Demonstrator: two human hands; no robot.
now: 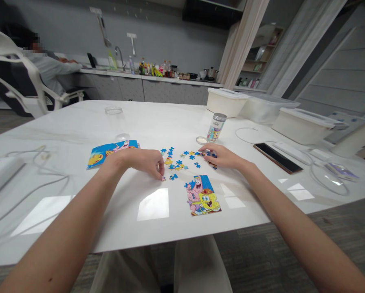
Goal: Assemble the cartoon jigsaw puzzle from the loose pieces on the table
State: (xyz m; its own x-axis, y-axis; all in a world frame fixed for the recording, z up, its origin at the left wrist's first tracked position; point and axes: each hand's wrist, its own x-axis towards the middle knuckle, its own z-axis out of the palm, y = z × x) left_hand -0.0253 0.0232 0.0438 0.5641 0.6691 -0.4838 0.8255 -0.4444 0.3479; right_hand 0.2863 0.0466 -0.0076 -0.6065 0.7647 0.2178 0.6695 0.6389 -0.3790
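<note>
My left hand (148, 162) is closed in a pinch on a small pinkish puzzle piece (163, 178) at the tabletop. My right hand (221, 156) rests with fingers apart over loose blue puzzle pieces (211, 154); its fingertips touch them. Between the hands several more loose pieces (179, 163) lie scattered, mostly blue and yellow. A partly joined cartoon puzzle (203, 197), with a pink and a yellow figure, lies nearer to me and has an uneven upper left edge. Partly behind my left wrist is a blue picture sheet (112, 150) with cartoon figures.
A cartoon-printed can (216, 127) stands beyond my right hand, with a round lid (202, 140) beside it. Lidded bins (228, 101) stand at the back right. A dark flat device (277, 157) and cables lie right, more cables (54, 175) left. A person (48, 67) sits far left.
</note>
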